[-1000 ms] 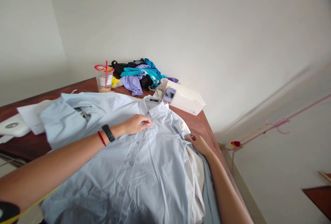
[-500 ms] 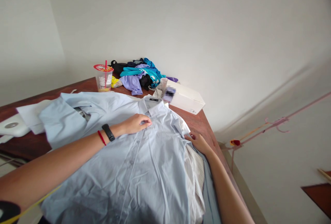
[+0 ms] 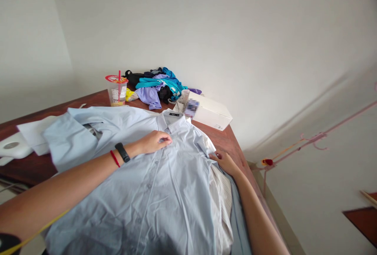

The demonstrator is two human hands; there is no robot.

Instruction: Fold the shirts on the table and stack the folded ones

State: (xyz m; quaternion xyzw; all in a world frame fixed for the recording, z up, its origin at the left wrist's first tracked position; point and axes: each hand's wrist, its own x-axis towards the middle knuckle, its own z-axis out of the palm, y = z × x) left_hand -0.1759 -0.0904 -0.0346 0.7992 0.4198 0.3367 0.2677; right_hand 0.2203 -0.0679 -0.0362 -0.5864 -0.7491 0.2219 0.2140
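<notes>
A light blue button-up shirt (image 3: 129, 192) lies spread front side up, its collar toward the wall and one sleeve stretched to the left. On the chest by the button placket rests my left hand (image 3: 154, 142), fingers curled and tips pressed together at the cloth. My right hand (image 3: 226, 163) is at the shirt's right side below the shoulder, its bent fingers closed at the fabric edge; the fingertips are partly hidden. Beneath the shirt a white striped cloth (image 3: 220, 192) and a grey-blue cloth (image 3: 239, 215) show along the right.
The wooden table (image 3: 232, 145) meets the wall. At its back stand a plastic cup (image 3: 117, 92) with a red straw, a heap of clothes (image 3: 159, 84) and a white box (image 3: 212, 112). A white device (image 3: 16, 145) lies left. A pink cord (image 3: 338, 129) runs along the right wall.
Both hands hold nearly the same place on the shirt. The whole view has shifted very slightly; the shirt looks unchanged.
</notes>
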